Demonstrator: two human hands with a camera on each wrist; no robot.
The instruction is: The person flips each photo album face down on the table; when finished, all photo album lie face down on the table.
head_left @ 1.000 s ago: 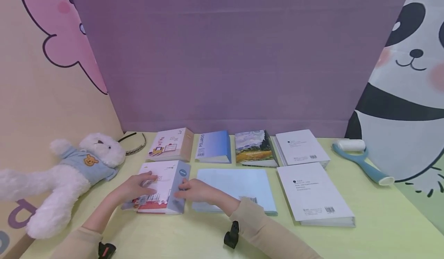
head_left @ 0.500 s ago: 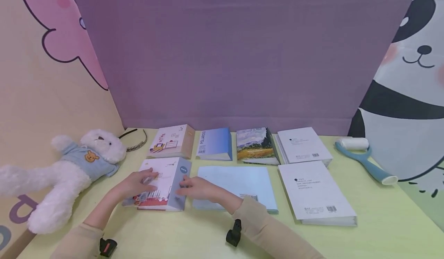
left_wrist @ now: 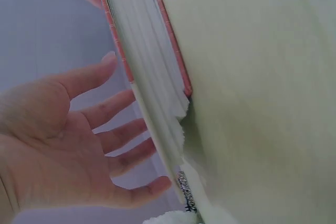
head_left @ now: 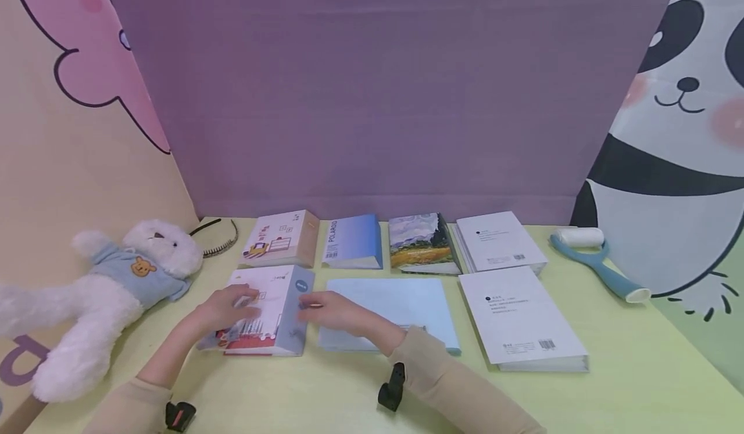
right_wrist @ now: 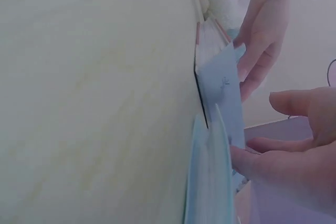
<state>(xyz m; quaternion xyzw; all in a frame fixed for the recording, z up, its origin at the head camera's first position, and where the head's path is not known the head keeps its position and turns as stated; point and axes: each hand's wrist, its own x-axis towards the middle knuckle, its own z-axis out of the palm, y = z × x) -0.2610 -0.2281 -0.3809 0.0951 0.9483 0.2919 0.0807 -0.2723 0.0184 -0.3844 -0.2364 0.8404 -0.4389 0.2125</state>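
In the head view a thick photo album (head_left: 276, 282) lies at the table's front left, with a white and red cover and a pale blue-grey spine. My left hand (head_left: 223, 308) rests over its left part, fingers spread. In the left wrist view those fingers (left_wrist: 113, 108) stay straight along the cover, beside the page edges and red-trimmed boards. My right hand (head_left: 337, 311) is at the spine from the right. The right wrist view shows its index fingertip (right_wrist: 239, 158) right at the album, thumb (right_wrist: 286, 100) raised and apart. Neither hand grips anything.
A light blue album (head_left: 383, 305) lies under the right forearm, a white one (head_left: 520, 321) farther right. Behind stand several albums, among them a painting-covered one (head_left: 424, 243). A plush toy (head_left: 130, 279) and headband (head_left: 221, 240) are left; a lint roller (head_left: 601, 263) is right.
My right hand has drawn back slightly to the right from the spine. The left hand and the album hold their places; the head view has shifted a little.
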